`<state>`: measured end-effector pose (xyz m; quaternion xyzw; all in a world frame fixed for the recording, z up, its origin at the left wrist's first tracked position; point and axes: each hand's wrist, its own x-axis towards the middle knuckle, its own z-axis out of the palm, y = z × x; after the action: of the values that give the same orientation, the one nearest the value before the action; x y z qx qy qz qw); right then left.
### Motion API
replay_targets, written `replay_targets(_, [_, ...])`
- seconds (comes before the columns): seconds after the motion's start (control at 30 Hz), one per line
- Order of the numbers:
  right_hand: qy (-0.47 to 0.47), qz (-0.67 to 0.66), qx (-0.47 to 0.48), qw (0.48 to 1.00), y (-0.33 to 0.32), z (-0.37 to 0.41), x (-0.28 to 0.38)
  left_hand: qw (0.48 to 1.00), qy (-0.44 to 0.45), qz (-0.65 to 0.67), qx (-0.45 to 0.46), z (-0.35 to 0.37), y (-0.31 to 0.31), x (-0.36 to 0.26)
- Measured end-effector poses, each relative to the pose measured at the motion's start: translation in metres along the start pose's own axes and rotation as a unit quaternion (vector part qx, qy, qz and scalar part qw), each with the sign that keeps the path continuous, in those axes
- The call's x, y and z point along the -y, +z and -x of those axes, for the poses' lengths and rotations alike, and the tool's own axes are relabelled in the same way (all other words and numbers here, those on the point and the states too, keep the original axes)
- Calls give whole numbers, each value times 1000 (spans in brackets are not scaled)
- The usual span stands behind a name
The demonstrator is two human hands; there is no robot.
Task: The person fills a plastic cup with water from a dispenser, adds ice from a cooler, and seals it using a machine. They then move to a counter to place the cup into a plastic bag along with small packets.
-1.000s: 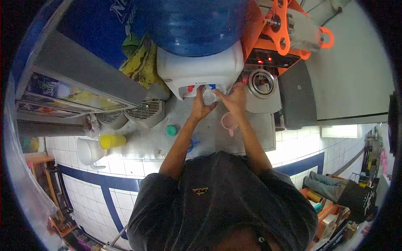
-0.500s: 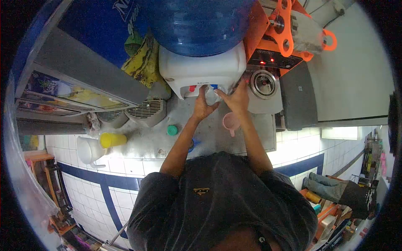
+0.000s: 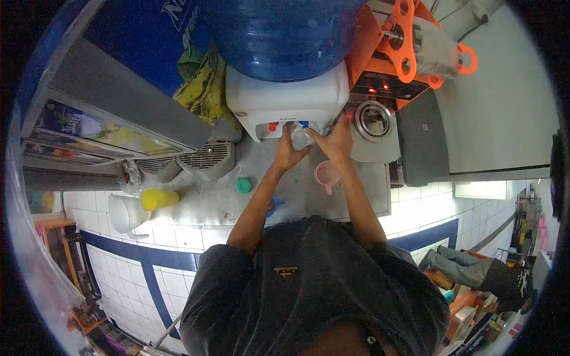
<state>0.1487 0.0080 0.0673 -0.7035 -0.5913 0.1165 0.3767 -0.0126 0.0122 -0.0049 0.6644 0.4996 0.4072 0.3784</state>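
My left hand (image 3: 289, 155) is wrapped round the side of a clear container (image 3: 300, 137), held under the blue tap (image 3: 305, 124) of a white water dispenser (image 3: 285, 98). The container's exact kind is hard to make out. My right hand (image 3: 335, 142) reaches in from the right, its thumb at the blue tap and container. Its other fingers lie along the dispenser's right side, partly hidden. Beside the blue tap is a red tap (image 3: 273, 127). Below my right hand stands a pink cup with a handle (image 3: 327, 173). A green lid (image 3: 243, 185) lies left of my left forearm.
A large blue water bottle (image 3: 282, 44) sits atop the dispenser. To the right is an orange machine (image 3: 409, 47) with red lights. Drink machines (image 3: 142, 89) stand left. On the metal counter (image 3: 208, 199) are a yellow cup (image 3: 159, 199) and white jug (image 3: 126, 213). Another person (image 3: 475, 270) is at right.
My hands and the container keep almost the same place under the tap. The other person at the far right has shifted slightly.
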Motion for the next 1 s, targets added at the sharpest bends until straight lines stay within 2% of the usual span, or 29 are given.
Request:
replay_targets(0.3, [6,16,-2,1000,2,1,-1,1000,-11,10,9,1,3,8])
replay_targets(0.4, [-23,-5,-20,1000,1,1,-1,1000,-15,9,13,1,2,9])
replay_targets(0.63, [8,10,17,1000,2,0,-4,1000,12,-12,0,2,0,1])
replay_targets(0.7, [2,-8,20,1000,0,-1,-4,999,2,51,5,2,2,0])
replay_targets(0.9, [28,7,24,999,-4,1,4,1000,23,8,-1,2,5,11])
replay_targets(1.0, [39,-5,35,999,-4,0,4,1000,-7,25,8,2,5,9])
